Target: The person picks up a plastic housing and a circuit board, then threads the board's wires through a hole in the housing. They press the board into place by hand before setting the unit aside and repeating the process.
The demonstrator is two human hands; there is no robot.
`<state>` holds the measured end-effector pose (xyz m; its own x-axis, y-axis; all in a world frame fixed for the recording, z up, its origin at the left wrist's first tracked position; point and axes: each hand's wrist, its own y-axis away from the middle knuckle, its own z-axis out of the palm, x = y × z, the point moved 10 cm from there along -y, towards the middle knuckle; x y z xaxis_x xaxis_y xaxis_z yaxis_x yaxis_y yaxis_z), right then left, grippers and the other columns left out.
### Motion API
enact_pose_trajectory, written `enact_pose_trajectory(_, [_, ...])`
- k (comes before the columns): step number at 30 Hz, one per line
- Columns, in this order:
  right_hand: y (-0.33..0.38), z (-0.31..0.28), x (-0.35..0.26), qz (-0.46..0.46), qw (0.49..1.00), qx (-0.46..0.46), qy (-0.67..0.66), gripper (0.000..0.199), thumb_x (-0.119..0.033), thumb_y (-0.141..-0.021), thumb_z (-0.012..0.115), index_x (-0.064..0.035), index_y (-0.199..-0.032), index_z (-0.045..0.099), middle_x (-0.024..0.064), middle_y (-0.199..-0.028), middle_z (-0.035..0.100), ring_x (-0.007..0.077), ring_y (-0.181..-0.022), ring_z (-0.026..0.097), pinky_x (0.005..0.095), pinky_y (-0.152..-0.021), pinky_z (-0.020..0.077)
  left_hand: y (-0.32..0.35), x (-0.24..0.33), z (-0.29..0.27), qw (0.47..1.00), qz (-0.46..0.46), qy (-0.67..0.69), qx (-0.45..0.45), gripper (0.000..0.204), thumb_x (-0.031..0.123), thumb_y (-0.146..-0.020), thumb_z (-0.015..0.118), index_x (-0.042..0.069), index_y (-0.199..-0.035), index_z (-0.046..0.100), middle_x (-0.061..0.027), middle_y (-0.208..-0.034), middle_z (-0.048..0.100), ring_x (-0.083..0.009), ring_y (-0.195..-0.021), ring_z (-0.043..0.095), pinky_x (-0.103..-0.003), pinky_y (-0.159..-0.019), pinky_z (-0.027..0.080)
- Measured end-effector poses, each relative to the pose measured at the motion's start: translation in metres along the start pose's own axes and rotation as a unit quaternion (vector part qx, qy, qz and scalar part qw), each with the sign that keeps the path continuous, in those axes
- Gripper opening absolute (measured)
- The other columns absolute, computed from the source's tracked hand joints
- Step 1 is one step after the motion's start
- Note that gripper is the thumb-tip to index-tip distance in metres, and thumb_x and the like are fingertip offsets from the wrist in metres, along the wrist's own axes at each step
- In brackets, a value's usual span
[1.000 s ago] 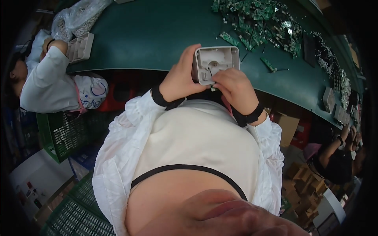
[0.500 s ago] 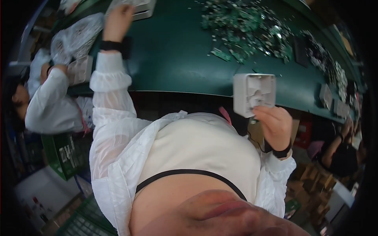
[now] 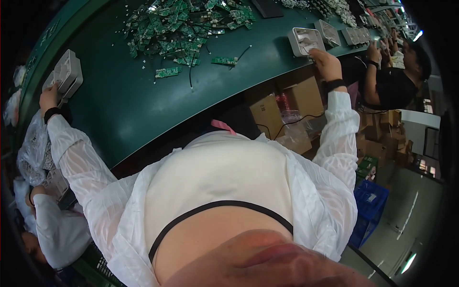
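At the far left of the bench, my left hand (image 3: 49, 99) has its fingers closed on the edge of a white plastic housing (image 3: 71, 71), one of a small stack. My right hand (image 3: 327, 66) is stretched out to the right and pinches the near corner of another white plastic housing (image 3: 301, 42), a square open shell with moulded compartments. This shell lies at the bench's near edge, beside a similar white housing (image 3: 328, 33). Green circuit boards (image 3: 177, 31) form a loose heap at the back, and a single board with a black wire (image 3: 224, 60) lies nearer.
A green bench (image 3: 129, 115) runs across. A black flat block (image 3: 267, 8) lies beyond the heap. Bags of small parts (image 3: 33, 148) and a person in white (image 3: 57, 229) are at left; a person in black (image 3: 399, 91) sits at right. Cardboard boxes (image 3: 306, 98) stand below the bench.
My view has turned to the right. My right hand has carried its white housing from near my body out to the bench's right side. My left hand stays by the housings at far left.
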<state>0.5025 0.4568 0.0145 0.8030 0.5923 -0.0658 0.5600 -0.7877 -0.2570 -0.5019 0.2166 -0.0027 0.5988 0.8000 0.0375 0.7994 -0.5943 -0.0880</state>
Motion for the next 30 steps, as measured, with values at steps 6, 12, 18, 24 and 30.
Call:
enact_pose_trajectory(6, [-0.033,0.029,0.051,0.006,1.0,0.005,0.006,0.021,-0.013,-0.094,0.067,-0.013,-0.112,0.076,0.0107,-0.114,0.075,0.0339,-0.097,0.073,0.0404,-0.083,0.0576,0.016,0.005,-0.015,1.0,-0.023,0.002,0.018,0.049,0.055,-0.094,0.056,0.029,-0.131,0.074,-0.0111,-0.135,0.07,-0.0375,-0.126,0.064,-0.051,-0.104,0.051])
enact_pose_trajectory(12, [-0.051,0.039,0.096,0.073,0.997,-0.022,0.019,0.018,-0.021,-0.098,0.067,-0.0128,-0.111,0.077,0.013,-0.106,0.076,0.0363,-0.09,0.072,0.0432,-0.08,0.0572,0.055,0.016,-0.037,0.996,-0.05,-0.017,0.075,0.045,0.053,-0.094,0.055,0.031,-0.129,0.074,-0.0094,-0.133,0.071,-0.0359,-0.124,0.066,-0.051,-0.102,0.053])
enact_pose_trajectory(18, [-0.054,0.064,0.169,0.094,0.991,-0.055,0.076,0.022,-0.023,-0.099,0.064,-0.0122,-0.114,0.077,0.0152,-0.108,0.076,0.035,-0.1,0.073,0.0452,-0.085,0.0565,0.105,0.029,-0.057,0.991,0.018,0.035,0.127,0.045,0.055,-0.095,0.06,0.025,-0.124,0.078,-0.0127,-0.12,0.076,-0.0369,-0.114,0.07,-0.047,-0.097,0.054])
enact_pose_trajectory(24, [-0.053,0.066,0.221,0.243,0.948,-0.061,0.196,0.028,-0.023,-0.1,0.06,-0.0136,-0.123,0.073,0.0165,-0.127,0.07,0.0396,-0.113,0.069,0.0463,-0.09,0.0567,0.263,0.138,-0.088,0.952,0.183,0.244,0.011,0.028,0.026,-0.098,0.072,0.001,-0.11,0.078,-0.0173,-0.1,0.077,-0.0251,-0.091,0.075,-0.033,-0.085,0.055])
enact_pose_trajectory(30, [-0.118,0.075,0.016,-0.01,0.997,-0.02,-0.077,0.034,-0.009,-0.093,0.069,-0.0118,-0.127,0.069,0.0147,-0.134,0.063,0.0371,-0.12,0.064,0.0438,-0.095,0.0562,0.349,0.208,-0.078,0.922,0.282,0.263,-0.021,0.019,0.019,-0.092,0.075,0.002,-0.098,0.078,-0.0136,-0.093,0.077,-0.0271,-0.079,0.073,-0.037,-0.077,0.054])
